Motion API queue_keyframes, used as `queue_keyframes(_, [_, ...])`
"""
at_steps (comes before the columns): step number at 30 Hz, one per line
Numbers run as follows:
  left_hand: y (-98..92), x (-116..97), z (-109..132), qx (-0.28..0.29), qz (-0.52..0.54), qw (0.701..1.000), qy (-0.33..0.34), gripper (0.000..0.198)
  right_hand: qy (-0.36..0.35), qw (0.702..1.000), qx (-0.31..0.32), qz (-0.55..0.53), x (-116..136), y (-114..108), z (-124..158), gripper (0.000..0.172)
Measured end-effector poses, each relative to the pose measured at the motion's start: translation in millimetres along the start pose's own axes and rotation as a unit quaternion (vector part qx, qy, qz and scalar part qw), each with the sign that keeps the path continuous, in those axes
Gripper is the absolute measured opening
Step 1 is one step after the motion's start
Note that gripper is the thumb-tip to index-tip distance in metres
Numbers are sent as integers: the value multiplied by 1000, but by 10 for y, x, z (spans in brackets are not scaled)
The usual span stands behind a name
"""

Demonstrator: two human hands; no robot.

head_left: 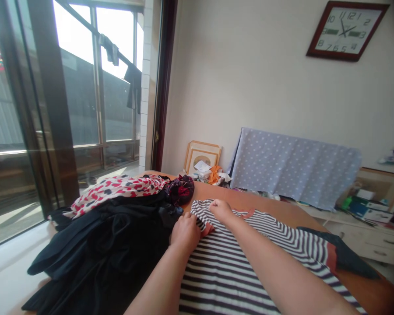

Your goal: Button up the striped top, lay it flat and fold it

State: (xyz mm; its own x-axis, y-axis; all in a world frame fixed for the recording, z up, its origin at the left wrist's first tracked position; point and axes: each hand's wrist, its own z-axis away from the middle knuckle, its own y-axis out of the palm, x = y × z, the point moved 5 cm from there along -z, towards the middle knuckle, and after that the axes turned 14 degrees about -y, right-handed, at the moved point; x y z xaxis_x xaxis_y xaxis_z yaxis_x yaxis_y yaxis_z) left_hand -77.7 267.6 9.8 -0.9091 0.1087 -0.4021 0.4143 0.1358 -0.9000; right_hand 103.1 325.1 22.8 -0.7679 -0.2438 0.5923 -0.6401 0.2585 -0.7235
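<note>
Black-and-white striped knit shirt lies spread on the orange-brown wooden table — right hand fisted, pinching its top edge; left hand on its corner, fingers curled — grip unclear, beside heaped black clothes.

Both hands gripping striped garment edge.
</note>
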Motion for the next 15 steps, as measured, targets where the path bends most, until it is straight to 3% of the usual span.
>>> queue_keyframes(6, [3,-18,-12,15,-11,1000,9,25,-9,999,40,27,152,295,-379,20])
queue_keyframes(11, [8,-22,-11,26,-7,1000,12,26,-9,996,73,50,243,417,-426,22])
queue_keyframes(15, [23,-24,-7,23,-14,1000,8,26,-16,997,47,53,223,406,-441,17])
